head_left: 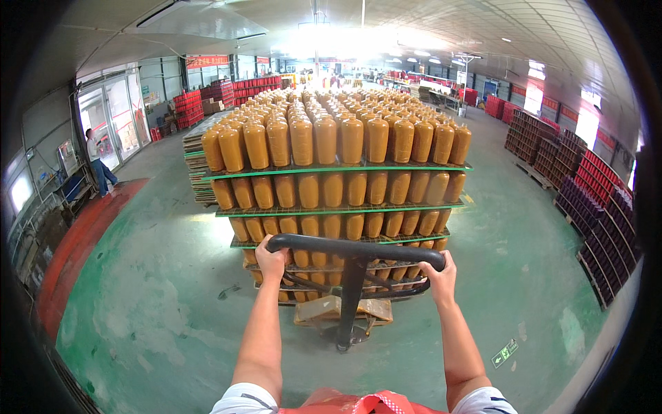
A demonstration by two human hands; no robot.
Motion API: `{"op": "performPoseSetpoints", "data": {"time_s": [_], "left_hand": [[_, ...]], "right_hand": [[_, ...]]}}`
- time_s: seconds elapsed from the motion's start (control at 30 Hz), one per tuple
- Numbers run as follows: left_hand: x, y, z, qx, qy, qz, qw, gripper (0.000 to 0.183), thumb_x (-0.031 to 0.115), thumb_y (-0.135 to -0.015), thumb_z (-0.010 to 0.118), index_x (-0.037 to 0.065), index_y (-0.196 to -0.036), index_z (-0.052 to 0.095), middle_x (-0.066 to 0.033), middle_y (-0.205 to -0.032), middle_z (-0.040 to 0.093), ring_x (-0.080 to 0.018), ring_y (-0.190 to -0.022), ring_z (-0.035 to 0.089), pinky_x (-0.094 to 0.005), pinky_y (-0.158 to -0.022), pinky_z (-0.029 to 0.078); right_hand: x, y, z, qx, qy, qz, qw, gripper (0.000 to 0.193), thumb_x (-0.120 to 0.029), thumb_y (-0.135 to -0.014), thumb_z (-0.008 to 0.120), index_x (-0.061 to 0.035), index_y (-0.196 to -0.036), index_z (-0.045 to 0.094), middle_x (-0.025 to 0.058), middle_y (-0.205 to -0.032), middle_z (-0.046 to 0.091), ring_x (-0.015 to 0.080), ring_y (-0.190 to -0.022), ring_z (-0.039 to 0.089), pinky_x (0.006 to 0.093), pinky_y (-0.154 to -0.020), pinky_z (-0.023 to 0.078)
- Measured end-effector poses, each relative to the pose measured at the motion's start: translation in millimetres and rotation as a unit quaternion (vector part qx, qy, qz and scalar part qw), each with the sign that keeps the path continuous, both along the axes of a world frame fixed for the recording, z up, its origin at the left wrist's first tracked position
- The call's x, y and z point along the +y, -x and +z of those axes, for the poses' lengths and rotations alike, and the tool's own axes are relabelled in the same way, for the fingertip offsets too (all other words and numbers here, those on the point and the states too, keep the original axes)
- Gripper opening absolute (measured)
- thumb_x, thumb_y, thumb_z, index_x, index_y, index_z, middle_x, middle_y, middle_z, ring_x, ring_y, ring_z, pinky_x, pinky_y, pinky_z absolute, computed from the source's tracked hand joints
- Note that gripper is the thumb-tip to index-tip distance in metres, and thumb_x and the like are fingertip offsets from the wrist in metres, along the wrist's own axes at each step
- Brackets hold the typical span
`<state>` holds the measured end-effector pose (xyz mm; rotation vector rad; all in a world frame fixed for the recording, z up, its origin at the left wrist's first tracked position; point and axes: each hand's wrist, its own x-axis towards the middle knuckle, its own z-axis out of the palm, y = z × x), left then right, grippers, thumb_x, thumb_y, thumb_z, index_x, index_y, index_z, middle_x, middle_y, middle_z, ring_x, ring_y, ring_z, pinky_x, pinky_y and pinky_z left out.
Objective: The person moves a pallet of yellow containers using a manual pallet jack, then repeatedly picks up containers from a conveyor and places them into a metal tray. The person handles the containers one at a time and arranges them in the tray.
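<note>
Both my arms reach forward to the black handle (355,246) of a pallet jack. My left hand (272,259) is closed round the handle's left end, and my right hand (441,272) grips its right end. Below the bar, the jack's shaft (352,293) runs down to a scuffed yellow base (321,310) close to the floor. Just beyond stands a tall load of glossy brown bottles (301,141), packed in several tiers. Thin green-edged boards (338,168) separate the tiers. The jack's forks are hidden under the load.
Green floor (158,290) surrounds the load, with a red strip (89,241) at left. A person (101,162) stands near the glass doors. Stacked boards (196,162) sit behind the load's left side. Crates of dark and red bottles (596,214) line the right.
</note>
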<state>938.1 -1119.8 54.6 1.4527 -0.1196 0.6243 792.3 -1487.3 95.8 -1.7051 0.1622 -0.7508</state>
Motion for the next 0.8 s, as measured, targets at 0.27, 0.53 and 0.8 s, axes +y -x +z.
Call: {"op": "performPoseSetpoints", "data": {"time_s": [0.27,0.53,0.8], "left_hand": [[-9,-40,1,0.003,0.035,0.001,0.999,0.014,-0.007,-0.076,0.067,0.003,-0.075,0.058,0.0005,-0.058,0.052,-0.0084,-0.046,0.049,-0.0263,-0.044,0.035],[-33,-47,-2,-0.007,0.06,0.068,0.996,0.017,-0.01,-0.068,0.056,0.002,-0.08,0.059,-0.0003,-0.059,0.052,-0.0096,-0.045,0.048,-0.0263,-0.041,0.036],[-87,35,-4,-0.002,0.065,0.287,0.956,0.019,-0.01,-0.068,0.053,0.002,-0.082,0.053,-0.0002,-0.065,0.049,-0.0076,-0.048,0.045,-0.0243,-0.043,0.033]], "right_hand": [[-7,-40,-7,-0.023,0.058,-0.034,0.997,0.028,-0.005,-0.07,0.081,-0.0027,-0.084,0.057,0.0023,-0.076,0.06,0.011,-0.071,0.056,0.0289,-0.066,0.048],[-36,-81,-29,-0.144,0.123,-0.096,0.977,0.022,0.002,-0.065,0.069,-0.0023,-0.084,0.059,0.0083,-0.071,0.059,0.0164,-0.066,0.059,0.0301,-0.066,0.05],[-99,-175,-40,-0.144,0.023,0.094,0.985,0.02,0.002,-0.066,0.064,-0.0026,-0.085,0.061,0.0023,-0.077,0.06,0.01,-0.071,0.056,0.024,-0.065,0.047]]}}
